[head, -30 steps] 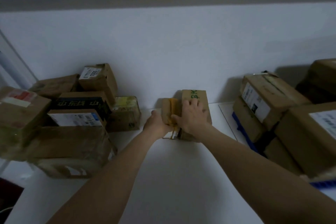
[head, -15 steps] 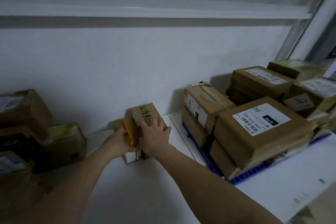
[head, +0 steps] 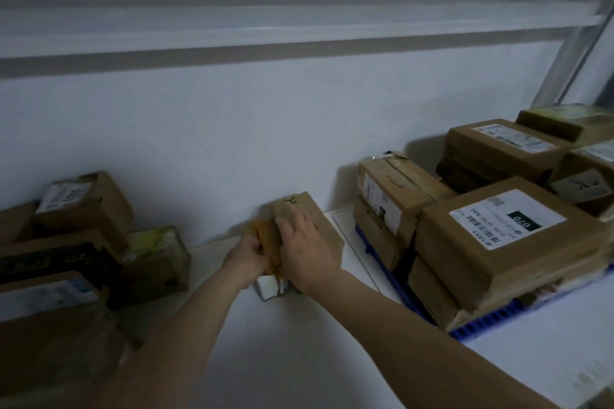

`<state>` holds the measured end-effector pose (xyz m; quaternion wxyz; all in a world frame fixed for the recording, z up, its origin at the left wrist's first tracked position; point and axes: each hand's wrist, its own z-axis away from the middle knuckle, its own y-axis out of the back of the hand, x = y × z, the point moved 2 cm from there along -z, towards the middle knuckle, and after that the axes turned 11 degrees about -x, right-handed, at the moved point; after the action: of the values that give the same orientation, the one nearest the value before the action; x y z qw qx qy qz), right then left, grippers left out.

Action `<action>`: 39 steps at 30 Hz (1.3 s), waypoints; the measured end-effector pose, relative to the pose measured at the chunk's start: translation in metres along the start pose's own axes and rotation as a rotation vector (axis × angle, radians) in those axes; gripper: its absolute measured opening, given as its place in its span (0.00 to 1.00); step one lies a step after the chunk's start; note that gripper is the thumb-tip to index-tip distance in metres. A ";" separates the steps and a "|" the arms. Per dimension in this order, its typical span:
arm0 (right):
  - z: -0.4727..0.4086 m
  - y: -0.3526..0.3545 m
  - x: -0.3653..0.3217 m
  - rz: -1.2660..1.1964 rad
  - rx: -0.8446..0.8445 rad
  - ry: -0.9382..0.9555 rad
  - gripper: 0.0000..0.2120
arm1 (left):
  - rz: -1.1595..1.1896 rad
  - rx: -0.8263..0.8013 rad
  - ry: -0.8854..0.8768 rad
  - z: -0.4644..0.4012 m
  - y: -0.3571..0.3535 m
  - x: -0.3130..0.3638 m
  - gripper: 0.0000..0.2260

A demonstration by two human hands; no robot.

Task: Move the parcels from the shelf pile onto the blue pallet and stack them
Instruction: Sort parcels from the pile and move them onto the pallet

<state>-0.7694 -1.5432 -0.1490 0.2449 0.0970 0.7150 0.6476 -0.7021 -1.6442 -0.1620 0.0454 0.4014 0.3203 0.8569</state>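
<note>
Since the earlier frame the view has swung back a little leftward: the left pile shows more fully and the pallet stack sits farther right. Both hands remain on the same two parcels at centre frame.

Left hand [head: 247, 264] grips the small parcel with yellow tape [head: 265, 237], fingers curled round its near end. Right hand [head: 307, 251] lies over the top of the brown parcel [head: 319, 226] just beside it, fingers spread and bent over the top; green handwriting on that parcel's far end, illegible. The two parcels touch, standing against the wall [head: 232, 143].

Blue pallet [head: 491, 317], right of frame, carries stacked cartons. Nearest large carton [head: 498, 242] bears a white label reading "070" on a black patch, and "070 070 A80" with barcodes. Side label on the carton at the pallet's left end [head: 392, 196] too small to read.

Shelf pile [head: 76, 259], lower left: brown cartons, one black box with pale characters, blurred labels.

White shelf surface [head: 299, 342] open between the pile and the pallet edge. Upper shelf rail crosses the top; a slanted metal upright stands at upper right. Lighting dim.
</note>
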 end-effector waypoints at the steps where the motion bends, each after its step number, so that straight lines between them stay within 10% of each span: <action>1: 0.001 -0.001 -0.007 -0.043 -0.006 0.057 0.25 | 0.026 -0.007 -0.007 0.003 0.000 -0.001 0.06; 4: 0.000 -0.013 -0.025 -0.262 -0.121 0.050 0.22 | 0.282 0.016 0.023 0.010 -0.001 -0.009 0.01; 9: -0.017 -0.038 -0.040 -0.556 -0.238 -0.205 0.26 | 0.691 -0.008 0.075 0.023 -0.004 -0.030 0.23; 23: 0.005 0.086 -0.032 -0.733 -0.091 -0.167 0.23 | 0.603 0.043 -0.344 0.085 0.046 0.035 0.12; 39: 0.056 0.285 0.227 -0.696 -0.059 -0.359 0.24 | 0.664 -0.196 -0.416 0.034 -0.056 0.298 0.12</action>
<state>-0.9891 -1.3501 0.0748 0.5736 -0.0466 0.6320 0.5191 -0.8887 -1.4829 0.0174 -0.1320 0.6416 0.0740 0.7520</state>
